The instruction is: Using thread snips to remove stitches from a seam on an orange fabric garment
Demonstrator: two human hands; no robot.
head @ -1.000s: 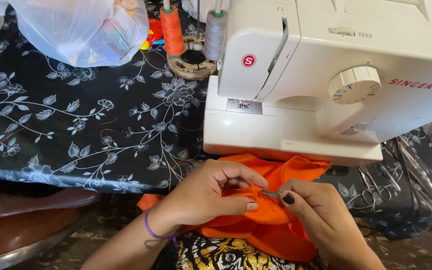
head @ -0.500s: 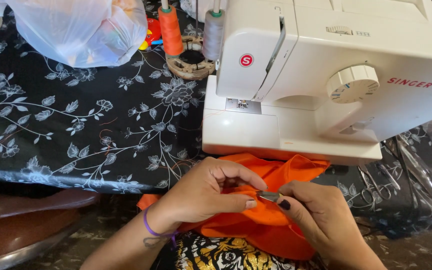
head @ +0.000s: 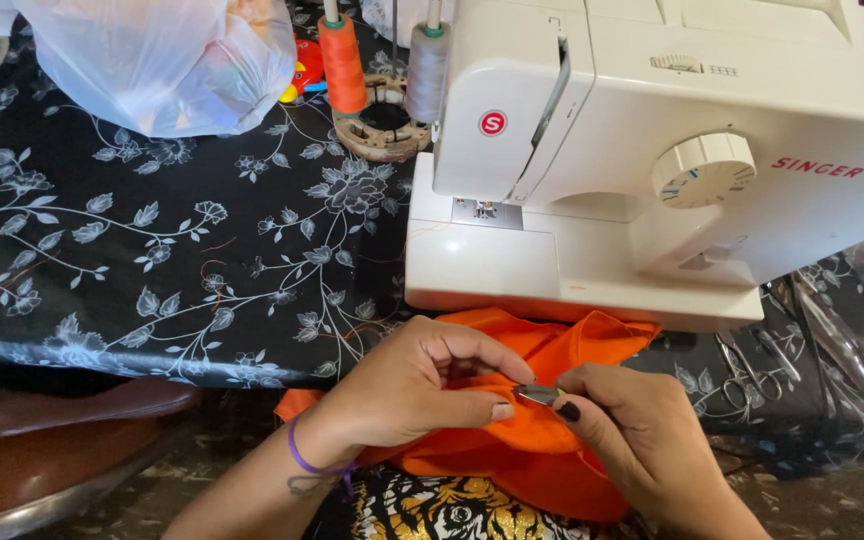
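The left hand (head: pixel 407 390) pinches the orange cloth (head: pixel 542 440); the right hand (head: pixel 642 440) has its grip clamped on a small metal tool (head: pixel 540 395) before the sewing machine (head: pixel 652 160).

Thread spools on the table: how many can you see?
2. An orange spool and a grey spool stand upright side by side behind the white sewing machine's left end. The machine may hide others.
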